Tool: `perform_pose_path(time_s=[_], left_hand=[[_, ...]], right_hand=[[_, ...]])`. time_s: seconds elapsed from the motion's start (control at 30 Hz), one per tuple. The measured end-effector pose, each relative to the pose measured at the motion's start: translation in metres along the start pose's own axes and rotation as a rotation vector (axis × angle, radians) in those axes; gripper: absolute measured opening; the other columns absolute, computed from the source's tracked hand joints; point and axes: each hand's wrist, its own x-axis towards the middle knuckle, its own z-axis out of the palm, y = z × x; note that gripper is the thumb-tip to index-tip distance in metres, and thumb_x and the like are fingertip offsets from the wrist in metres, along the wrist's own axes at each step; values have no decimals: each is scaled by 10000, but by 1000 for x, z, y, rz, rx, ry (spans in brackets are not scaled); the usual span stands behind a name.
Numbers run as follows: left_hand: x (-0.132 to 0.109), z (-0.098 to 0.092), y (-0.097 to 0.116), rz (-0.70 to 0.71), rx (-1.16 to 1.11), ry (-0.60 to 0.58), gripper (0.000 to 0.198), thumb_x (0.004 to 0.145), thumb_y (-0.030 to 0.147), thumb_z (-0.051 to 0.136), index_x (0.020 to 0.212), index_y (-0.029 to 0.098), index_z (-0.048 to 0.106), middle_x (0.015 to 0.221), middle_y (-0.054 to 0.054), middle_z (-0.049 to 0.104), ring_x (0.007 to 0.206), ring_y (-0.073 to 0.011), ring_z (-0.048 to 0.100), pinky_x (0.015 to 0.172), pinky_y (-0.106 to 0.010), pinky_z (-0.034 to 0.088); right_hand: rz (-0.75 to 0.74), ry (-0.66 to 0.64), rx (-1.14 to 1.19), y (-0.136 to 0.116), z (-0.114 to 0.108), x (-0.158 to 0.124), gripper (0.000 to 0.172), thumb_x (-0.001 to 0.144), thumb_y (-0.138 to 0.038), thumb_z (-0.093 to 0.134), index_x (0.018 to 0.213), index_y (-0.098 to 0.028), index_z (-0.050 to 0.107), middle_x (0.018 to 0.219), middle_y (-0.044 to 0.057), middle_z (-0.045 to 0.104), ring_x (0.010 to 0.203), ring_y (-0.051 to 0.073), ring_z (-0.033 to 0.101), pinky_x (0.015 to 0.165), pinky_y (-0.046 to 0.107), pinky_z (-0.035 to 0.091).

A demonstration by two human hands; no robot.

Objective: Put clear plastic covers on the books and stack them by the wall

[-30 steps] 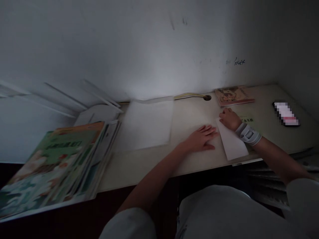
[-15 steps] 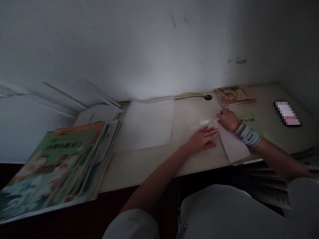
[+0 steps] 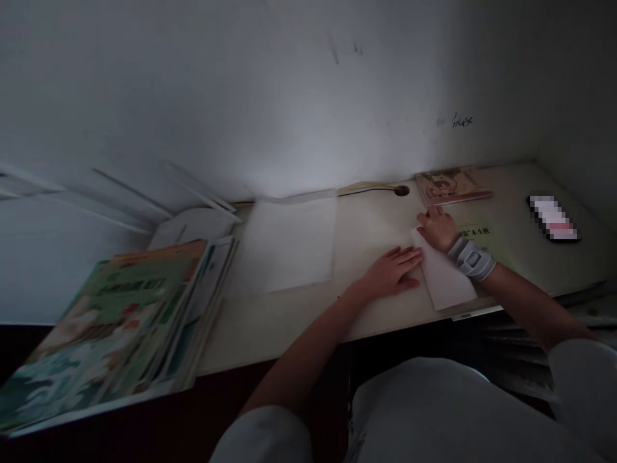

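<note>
A narrow sheet of white paper (image 3: 444, 278), perhaps folded, lies slantwise on the desk in front of me. My left hand (image 3: 391, 272) rests flat beside it, fingers stretched out and fingertips at the paper's left edge. Curled over the upper end of the paper is my right hand (image 3: 436, 228), its fingers closed there; a grey strap with a rectangular face circles that wrist. Part of the paper is hidden beneath the right hand and wrist. Behind that wrist, a greenish booklet (image 3: 488, 239) with dark printed characters lies partly covered.
A larger white translucent sheet (image 3: 289, 244) lies left on the desk (image 3: 270, 334). Stacked picture books (image 3: 130, 289) stand at the far left. By the wall are a pinkish book (image 3: 456, 186) and a cable hole (image 3: 402, 190). A phone (image 3: 554, 218) lies right.
The view has shifted slightly. Both hands stay at the white paper in nearly the same pose. A shiny glint near the left fingertips no longer shows.
</note>
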Motion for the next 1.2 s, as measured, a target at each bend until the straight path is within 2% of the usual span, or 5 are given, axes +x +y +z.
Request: perform_pose_path(time_s=[0.2,0.4,0.5,0.77,1.2], left_hand=[[2,0,4,6,64,-23,531,909,514,391,1366,245,410,1449,-73,401,1352,-233,336,1111,-447,237],[1,-1,5,16,69,-5,546,910,525,375,1364,223,415,1444,-104,403,1340,-251,355,1089,-465,268],[1,-1,4,24,55,-7,563,912,529,364,1378,214,394,1449,-107,396,1342,-254,351,1090,-470,265],[-2,1,7,2,25,32,649,897,536,396,1424,168,304,1486,-155,306,1375,-237,289,1118,-441,240],[-8,-3,10,-156,50,-12,832,847,653,362,1458,115,191,1524,-180,187,1413,-301,145,1137,-482,142]], right_hand=[[-85,38,34,-4,-9,-18,320,867,-285,510,1157,-187,603,1322,165,475,1219,321,421,968,483,360],[-261,-78,120,14,0,-111,637,746,-458,653,1331,-277,479,1524,138,208,1384,406,153,970,578,354],[-262,-10,152,19,10,-140,622,749,-410,655,1326,-244,492,1546,129,136,1407,374,79,1029,589,301],[-161,110,152,-1,18,-141,519,767,-235,636,1273,-173,537,1539,145,154,1410,350,56,1056,558,321],[-112,125,6,-25,16,-140,636,831,-495,541,1370,-175,431,1497,192,258,1390,362,186,1025,525,323]])
